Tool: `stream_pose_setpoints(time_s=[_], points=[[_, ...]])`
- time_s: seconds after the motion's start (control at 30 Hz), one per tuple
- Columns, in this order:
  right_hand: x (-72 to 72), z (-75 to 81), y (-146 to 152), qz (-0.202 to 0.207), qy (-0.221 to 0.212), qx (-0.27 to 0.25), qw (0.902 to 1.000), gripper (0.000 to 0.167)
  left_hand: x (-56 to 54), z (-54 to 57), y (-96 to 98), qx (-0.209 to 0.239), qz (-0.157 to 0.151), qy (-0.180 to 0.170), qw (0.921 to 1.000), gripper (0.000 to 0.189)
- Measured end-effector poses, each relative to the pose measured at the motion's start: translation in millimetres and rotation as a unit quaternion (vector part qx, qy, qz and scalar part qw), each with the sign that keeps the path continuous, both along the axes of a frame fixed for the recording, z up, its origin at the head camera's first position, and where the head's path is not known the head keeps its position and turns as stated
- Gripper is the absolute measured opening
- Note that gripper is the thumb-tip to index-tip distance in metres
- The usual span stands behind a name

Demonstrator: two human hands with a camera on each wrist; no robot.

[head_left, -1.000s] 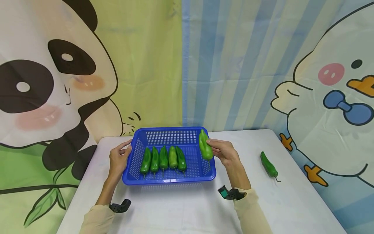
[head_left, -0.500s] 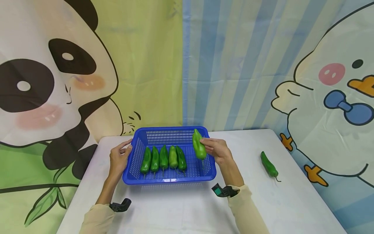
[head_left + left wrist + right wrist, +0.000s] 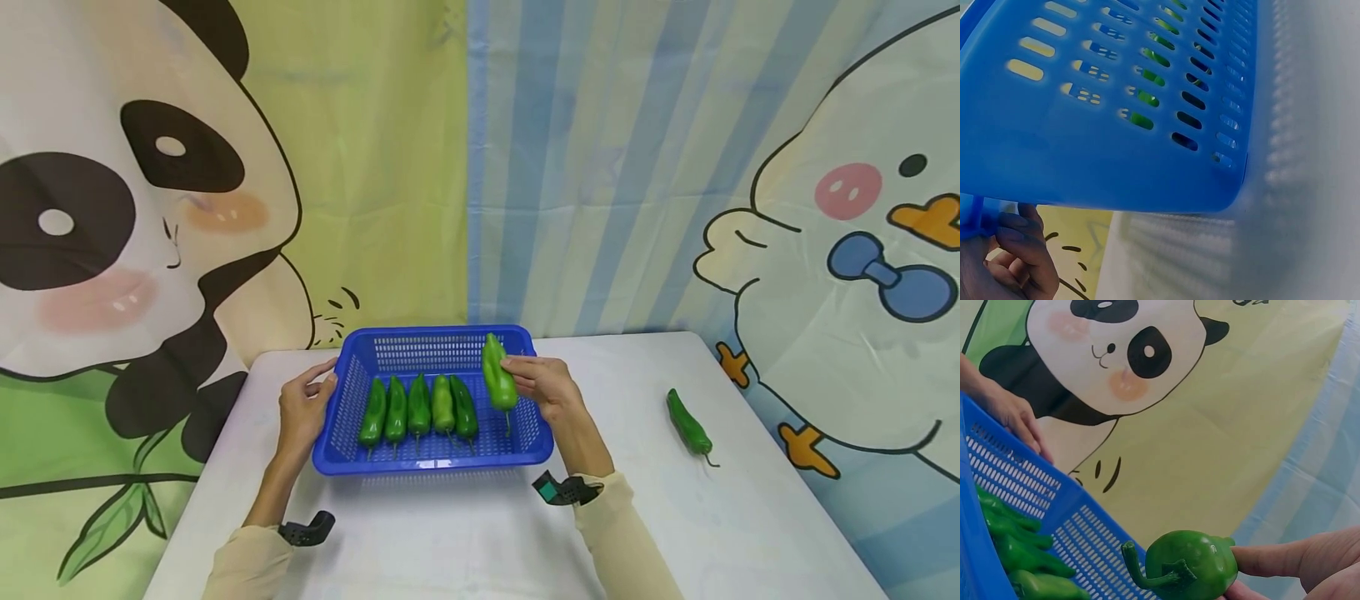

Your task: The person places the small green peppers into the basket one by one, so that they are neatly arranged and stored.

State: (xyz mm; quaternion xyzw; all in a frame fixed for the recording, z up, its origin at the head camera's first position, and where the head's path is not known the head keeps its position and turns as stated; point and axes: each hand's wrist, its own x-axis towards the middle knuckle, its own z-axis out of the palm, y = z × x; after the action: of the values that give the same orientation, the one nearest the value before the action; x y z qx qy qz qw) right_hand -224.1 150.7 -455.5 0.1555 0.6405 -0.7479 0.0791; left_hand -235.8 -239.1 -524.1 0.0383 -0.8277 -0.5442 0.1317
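My right hand (image 3: 547, 385) pinches a light green pepper (image 3: 497, 373) between thumb and fingers, above the right half of the blue basket (image 3: 431, 464). Its stem points down in the head view and toward the camera in the right wrist view, where the held pepper (image 3: 1191, 565) shows large. At the basket's left side my left hand (image 3: 303, 408) grips the rim; the left wrist view shows that hand's curled fingers (image 3: 1025, 247) under the rim. Several green peppers (image 3: 418, 408) lie side by side in the basket's left and middle part, stems toward me.
Another green pepper (image 3: 688, 425) lies on the white table (image 3: 742, 500), to the right of my right forearm. Behind the table hangs a curtain (image 3: 382, 167) with a panda, stripes and a white bird. The basket stands near the table's back edge.
My right hand has carried the light green pepper leftward, from the basket's right rim to over its inside, closer to the row. My left hand and the basket stay put.
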Motion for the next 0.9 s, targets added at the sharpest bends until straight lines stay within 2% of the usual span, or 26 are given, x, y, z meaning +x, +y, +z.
stream_pose_setpoints(time_s=[0.2,0.47,0.9], points=[[-1.0,0.7,-8.2,-0.002,0.002,0.007,1.0000,0.041,1.7,-0.5,-2.1,0.002,0.001,-0.011,0.9999,0.041],[-3.4,1.8,-19.9,-0.016,0.024,0.031,0.9991,0.039,0.7,-1.4,-1.6,0.004,-0.002,-0.008,1.0000,0.041],[-14.4,-2.1,-36.3,-0.028,0.040,0.079,0.9956,0.028,0.1,-1.0,-0.6,0.011,-0.002,-0.009,0.9999,0.040]])
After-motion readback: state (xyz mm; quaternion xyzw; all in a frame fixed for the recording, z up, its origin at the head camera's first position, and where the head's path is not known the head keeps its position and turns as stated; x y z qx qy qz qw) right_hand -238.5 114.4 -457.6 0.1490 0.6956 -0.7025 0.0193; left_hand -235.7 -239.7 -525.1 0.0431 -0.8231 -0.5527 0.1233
